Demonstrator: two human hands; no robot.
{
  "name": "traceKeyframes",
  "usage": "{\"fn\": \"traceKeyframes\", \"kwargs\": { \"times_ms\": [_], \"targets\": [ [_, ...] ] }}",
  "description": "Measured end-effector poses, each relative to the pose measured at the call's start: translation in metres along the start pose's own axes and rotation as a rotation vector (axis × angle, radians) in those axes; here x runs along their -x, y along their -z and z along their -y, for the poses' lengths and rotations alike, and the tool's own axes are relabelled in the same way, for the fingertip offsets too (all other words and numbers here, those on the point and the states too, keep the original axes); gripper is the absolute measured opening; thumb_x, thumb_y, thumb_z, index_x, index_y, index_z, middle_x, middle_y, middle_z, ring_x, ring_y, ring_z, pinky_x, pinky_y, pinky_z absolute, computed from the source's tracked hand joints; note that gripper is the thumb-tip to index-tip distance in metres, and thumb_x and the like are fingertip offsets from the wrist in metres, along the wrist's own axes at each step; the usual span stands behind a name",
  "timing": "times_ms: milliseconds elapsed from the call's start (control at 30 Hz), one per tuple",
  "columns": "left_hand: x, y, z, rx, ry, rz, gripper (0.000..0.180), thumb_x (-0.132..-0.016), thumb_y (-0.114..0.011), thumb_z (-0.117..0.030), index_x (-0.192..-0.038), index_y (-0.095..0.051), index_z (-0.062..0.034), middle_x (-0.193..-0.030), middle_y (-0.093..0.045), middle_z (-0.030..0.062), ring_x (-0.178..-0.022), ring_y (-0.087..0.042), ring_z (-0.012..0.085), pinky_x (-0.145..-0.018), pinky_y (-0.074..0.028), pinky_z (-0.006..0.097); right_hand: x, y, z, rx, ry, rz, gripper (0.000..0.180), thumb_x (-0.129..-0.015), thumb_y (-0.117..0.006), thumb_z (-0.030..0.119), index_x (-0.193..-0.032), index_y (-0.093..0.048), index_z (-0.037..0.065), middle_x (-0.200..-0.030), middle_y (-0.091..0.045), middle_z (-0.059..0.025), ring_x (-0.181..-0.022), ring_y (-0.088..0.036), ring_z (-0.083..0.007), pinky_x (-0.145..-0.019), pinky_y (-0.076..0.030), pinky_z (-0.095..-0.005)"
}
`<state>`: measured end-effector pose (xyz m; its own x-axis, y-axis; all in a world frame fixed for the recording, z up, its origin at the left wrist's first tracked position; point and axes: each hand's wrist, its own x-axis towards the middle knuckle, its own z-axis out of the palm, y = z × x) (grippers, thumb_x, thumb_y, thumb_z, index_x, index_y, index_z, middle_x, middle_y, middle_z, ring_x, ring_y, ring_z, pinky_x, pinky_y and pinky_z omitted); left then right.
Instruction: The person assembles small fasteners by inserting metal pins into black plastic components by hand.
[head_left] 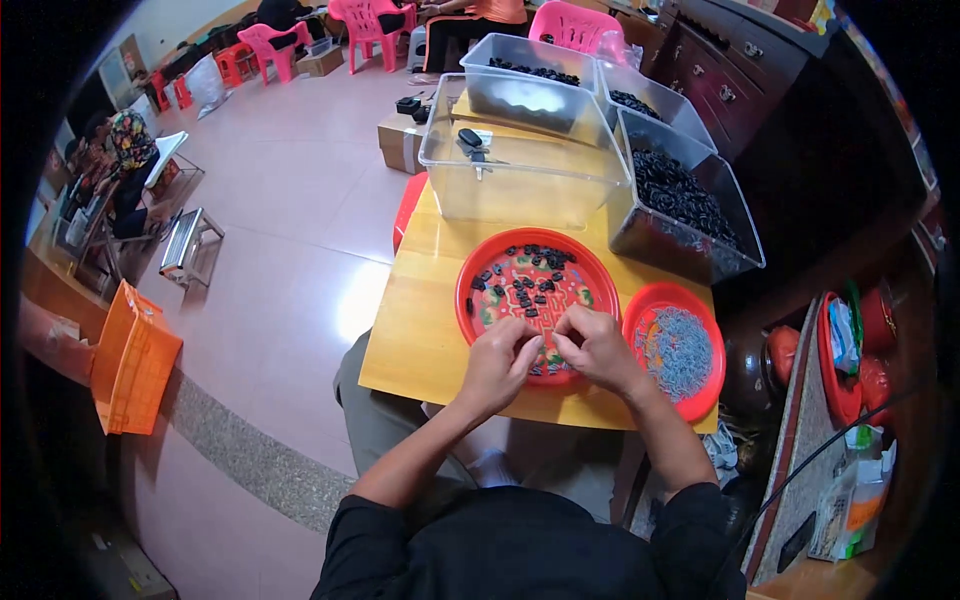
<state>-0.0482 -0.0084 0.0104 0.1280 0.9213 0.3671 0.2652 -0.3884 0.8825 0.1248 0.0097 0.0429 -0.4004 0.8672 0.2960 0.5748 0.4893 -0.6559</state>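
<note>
My left hand [503,362] and my right hand [590,345] are close together over the near rim of a round red tray [606,284] with a printed pattern. Both have thumb and fingers pinched; whatever they hold is too small to make out. Small black plastic parts [525,290] are scattered over the tray, mostly in its far half. A few grey bits lie near its front edge, below my hands. To the right, a smaller red tray [718,352] holds a heap of small grey metal pieces [680,350] that look like screws or pins.
Clear plastic bins stand behind the trays on the yellow table [400,340]; the right bin [690,250] is full of black parts. Black items show through the front bin [520,190]. An orange crate [135,360] sits at the left. Other people sit farther off, by pink chairs [370,25].
</note>
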Motion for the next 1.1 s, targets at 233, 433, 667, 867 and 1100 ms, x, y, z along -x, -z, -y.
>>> {"fn": "traceKeyframes", "kwargs": {
  "times_ms": [233, 433, 667, 867, 1100],
  "targets": [
    [-0.009, -0.008, 0.014, 0.213, 0.14, 0.161, 0.014, -0.08, -0.062, -0.012, -0.076, -0.058, 0.0008, -0.063, -0.057, 0.0104, -0.056, -0.054, 0.0158, -0.052, -0.042, 0.03, 0.001, -0.003, 0.009, -0.108, 0.006, 0.01, 0.022, -0.072, -0.065, 0.0, -0.092, -0.054, 0.0, -0.072, -0.058, -0.0056, -0.064, -0.058, -0.0111, -0.057, -0.048, -0.0246],
    [-0.005, 0.009, 0.022, 0.292, 0.217, 0.081, 0.01, -0.084, -0.056, -0.008, -0.08, -0.056, 0.0005, -0.065, -0.056, 0.0051, -0.06, -0.051, 0.0095, -0.056, -0.043, 0.026, -0.01, -0.007, -0.007, -0.251, -0.032, 0.079, 0.019, -0.074, -0.066, 0.002, -0.09, -0.057, 0.0, -0.077, -0.059, -0.0027, -0.068, -0.057, -0.0075, -0.058, -0.047, -0.0226],
    [-0.002, 0.032, 0.025, 0.418, 0.295, -0.019, 0.006, -0.086, -0.052, -0.004, -0.082, -0.053, 0.0004, -0.07, -0.053, -0.0006, -0.068, -0.048, 0.0051, -0.061, -0.041, 0.02, -0.035, -0.024, -0.043, 0.318, 0.095, 0.072, 0.011, -0.074, -0.062, 0.015, -0.079, -0.06, 0.005, -0.075, -0.057, -0.0113, -0.073, -0.057, -0.0297, -0.064, -0.046, -0.0392],
    [0.004, 0.034, 0.023, 0.456, 0.326, 0.049, 0.002, -0.084, -0.053, 0.0, -0.084, -0.054, 0.0002, -0.071, -0.053, -0.0013, -0.064, -0.049, 0.0045, -0.058, -0.041, 0.019, -0.043, -0.04, -0.038, 0.501, 0.038, 0.138, 0.017, -0.073, -0.064, 0.019, -0.073, -0.055, 0.004, -0.075, -0.055, -0.0117, -0.073, -0.058, -0.0295, -0.061, -0.046, -0.0412],
    [0.002, 0.035, 0.021, 0.606, 0.311, 0.076, 0.007, -0.081, -0.058, 0.001, -0.088, -0.059, -0.0002, -0.077, -0.06, 0.0014, -0.068, -0.055, 0.0054, -0.061, -0.046, 0.019, -0.031, -0.038, -0.036, 0.508, 0.104, 0.084, 0.019, -0.074, -0.062, 0.015, -0.077, -0.05, 0.001, -0.077, -0.053, -0.0153, -0.073, -0.056, -0.0328, -0.062, -0.045, -0.0426]
  ]
}}
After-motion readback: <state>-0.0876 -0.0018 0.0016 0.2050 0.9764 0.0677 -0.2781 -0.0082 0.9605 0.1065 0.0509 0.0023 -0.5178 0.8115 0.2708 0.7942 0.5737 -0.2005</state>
